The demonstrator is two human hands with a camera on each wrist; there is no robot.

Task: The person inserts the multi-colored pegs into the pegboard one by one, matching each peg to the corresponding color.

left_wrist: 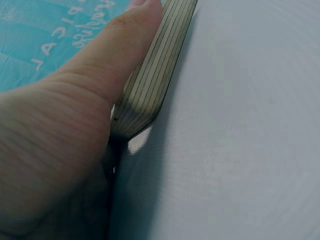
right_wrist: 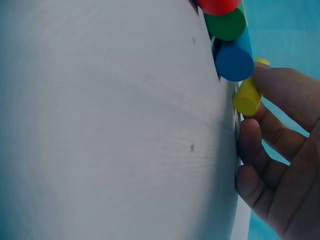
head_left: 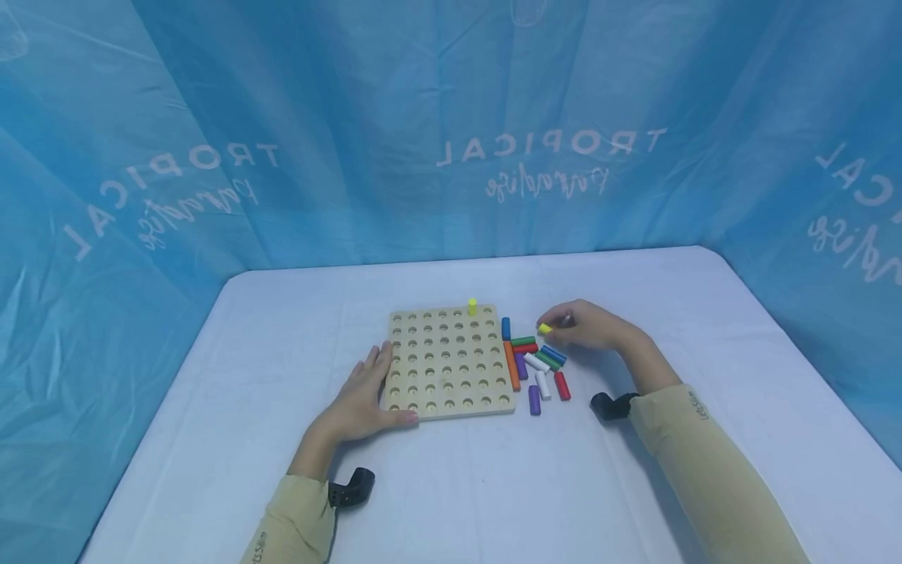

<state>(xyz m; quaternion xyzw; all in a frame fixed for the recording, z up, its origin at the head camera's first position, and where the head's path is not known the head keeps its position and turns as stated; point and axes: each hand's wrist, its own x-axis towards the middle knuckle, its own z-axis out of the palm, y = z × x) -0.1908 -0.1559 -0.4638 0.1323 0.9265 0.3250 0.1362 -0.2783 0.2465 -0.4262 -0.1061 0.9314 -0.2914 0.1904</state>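
Note:
A square wooden board (head_left: pixel 451 377) with rows of round holes lies flat on the table. One yellow peg (head_left: pixel 473 307) stands upright in a hole of its far row. My left hand (head_left: pixel 361 395) rests at the board's near left corner, fingers along the left side and thumb on the front edge. In the left wrist view the thumb lies along the board's layered side (left_wrist: pixel 150 82). Right of the board, my right hand (head_left: pixel 588 325) pinches another yellow peg (right_wrist: pixel 247 97) between thumb and fingers, low over the table. A blue peg (right_wrist: pixel 234 62) is close beside it.
Loose pegs lie along the board's right side: an orange peg (head_left: pixel 512 368) against its edge, a red peg (head_left: pixel 562 385), a white peg (head_left: pixel 543 385), a purple peg (head_left: pixel 535 400) and several more. A white cloth covers the table (head_left: pixel 479 486); blue curtains (head_left: pixel 395 157) hang behind.

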